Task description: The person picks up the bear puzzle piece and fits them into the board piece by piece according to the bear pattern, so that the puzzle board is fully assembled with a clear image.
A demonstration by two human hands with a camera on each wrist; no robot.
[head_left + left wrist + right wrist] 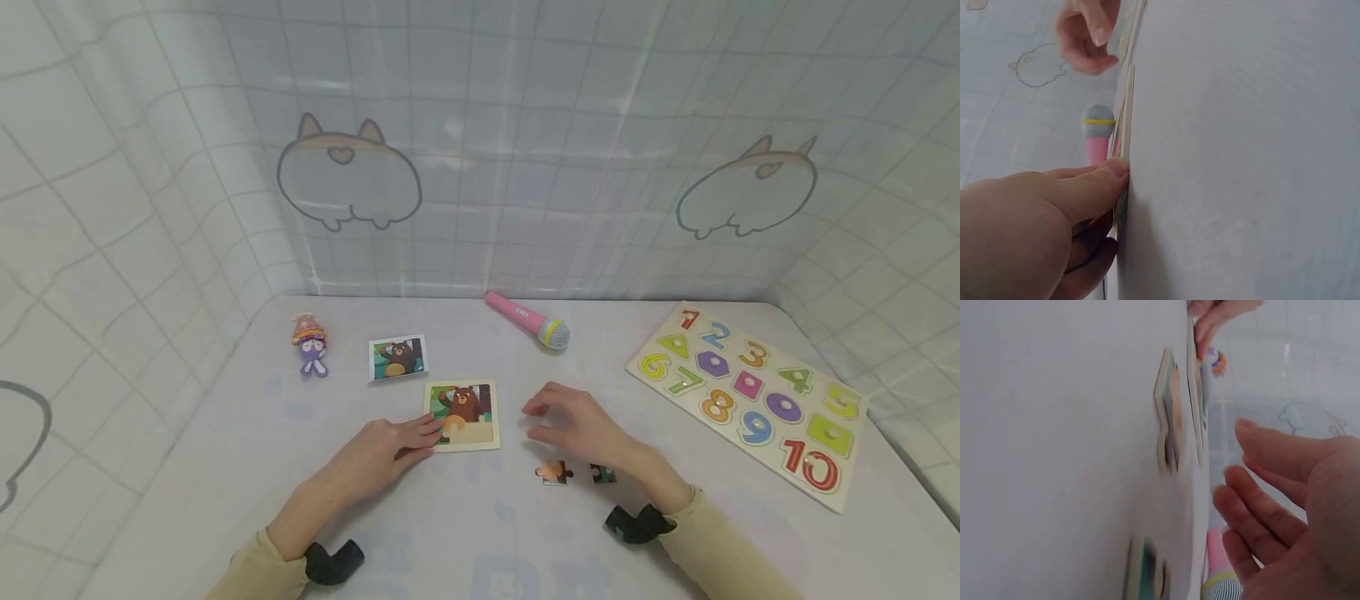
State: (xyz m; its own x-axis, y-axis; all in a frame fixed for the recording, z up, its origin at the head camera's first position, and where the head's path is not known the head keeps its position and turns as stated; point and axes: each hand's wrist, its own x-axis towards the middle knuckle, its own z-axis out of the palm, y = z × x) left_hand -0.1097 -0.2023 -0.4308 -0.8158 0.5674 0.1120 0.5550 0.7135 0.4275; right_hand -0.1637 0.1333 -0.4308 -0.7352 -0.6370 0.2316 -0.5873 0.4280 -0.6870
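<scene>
In the head view my left hand holds the lower left corner of a wooden bear puzzle, fingers over its left side and thumb at the edge. The left wrist view shows the thumb against the board's rim. Brown bear pieces fill the upper part of the tray; bare wood shows at the lower right. To the right of the board, my right hand hovers with loosely bent fingers and holds nothing. Below it lie an orange-and-brown puzzle piece and a dark green one, partly covered by the wrist.
A bear picture card lies behind the puzzle, with a purple octopus-like toy to its left. A pink toy microphone lies at the back. At the right is a number-and-shape peg board. Fabric walls enclose the table.
</scene>
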